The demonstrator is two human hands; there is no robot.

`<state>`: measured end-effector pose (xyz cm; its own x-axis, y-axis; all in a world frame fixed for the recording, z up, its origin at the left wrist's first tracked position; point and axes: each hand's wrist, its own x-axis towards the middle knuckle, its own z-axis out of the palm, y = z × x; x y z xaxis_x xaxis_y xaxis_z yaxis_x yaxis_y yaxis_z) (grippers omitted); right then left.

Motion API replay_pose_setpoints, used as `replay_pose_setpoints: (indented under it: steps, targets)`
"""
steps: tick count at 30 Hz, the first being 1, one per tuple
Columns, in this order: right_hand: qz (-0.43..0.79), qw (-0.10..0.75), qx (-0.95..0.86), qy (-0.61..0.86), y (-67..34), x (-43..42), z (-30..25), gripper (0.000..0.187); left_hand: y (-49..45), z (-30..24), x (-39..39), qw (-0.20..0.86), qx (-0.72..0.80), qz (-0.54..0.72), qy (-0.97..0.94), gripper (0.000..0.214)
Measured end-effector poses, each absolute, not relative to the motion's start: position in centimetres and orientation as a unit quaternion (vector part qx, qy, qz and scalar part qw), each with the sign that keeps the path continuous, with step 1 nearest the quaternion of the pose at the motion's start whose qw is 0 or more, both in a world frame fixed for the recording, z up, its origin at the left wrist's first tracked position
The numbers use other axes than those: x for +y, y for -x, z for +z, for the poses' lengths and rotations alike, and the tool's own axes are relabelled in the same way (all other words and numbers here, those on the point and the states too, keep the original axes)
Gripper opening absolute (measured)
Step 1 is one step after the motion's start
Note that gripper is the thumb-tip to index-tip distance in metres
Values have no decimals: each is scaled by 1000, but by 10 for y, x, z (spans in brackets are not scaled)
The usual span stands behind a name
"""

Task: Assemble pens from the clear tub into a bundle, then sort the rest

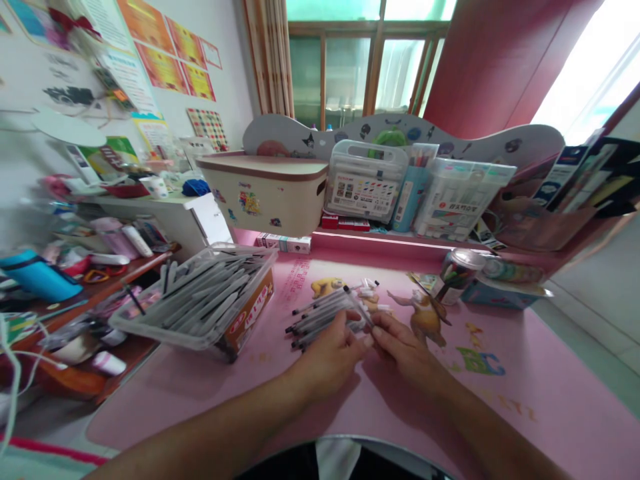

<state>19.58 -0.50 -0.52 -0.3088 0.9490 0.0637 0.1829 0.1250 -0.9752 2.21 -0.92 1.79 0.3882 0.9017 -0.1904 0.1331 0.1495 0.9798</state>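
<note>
A slim clear pen (359, 307) with a dark tip end slants up and to the left between my two hands. My right hand (403, 343) pinches its lower end between thumb and fingers. From the left, my left hand (333, 357) closes on the same pen with curled fingers, its thumb tip close to my right fingertips; the exact contact is partly hidden. Under and beyond my left hand lies a loose pile of similar pens (313, 320) with black ends. To the left, a clear plastic bin (193, 343) is heaped with many grey pens (215, 287).
The pink desk (200, 413) carries printed cartoon figures. At its back right stand a jar (457, 273) and a blue box (500, 293). A lidded cream storage box (270, 197) and marker cases (367, 183) line the raised shelf. A cluttered side shelf (135, 270) is at left.
</note>
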Motion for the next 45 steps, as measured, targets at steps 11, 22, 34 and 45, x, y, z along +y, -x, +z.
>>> replay_pose_setpoints:
  steps: [11, 22, 34, 45]
  targets:
    - [516, 333, -673, 411, -188, -10, 5, 26, -30, -9, -5, 565, 431, 440, -549, 26]
    - [601, 370, -585, 399, -181, -11, -2, 25, -29, -6, -4, 540, 420, 472, -556, 23]
    - [653, 352, -540, 398, -182, -10, -9, 33, -28, -4, -7, 547, 418, 462, -560, 23]
    - [699, 351, -489, 386, -181, -9, -11, 42, -28, -22, 1, 573, 420, 499, -496, 29]
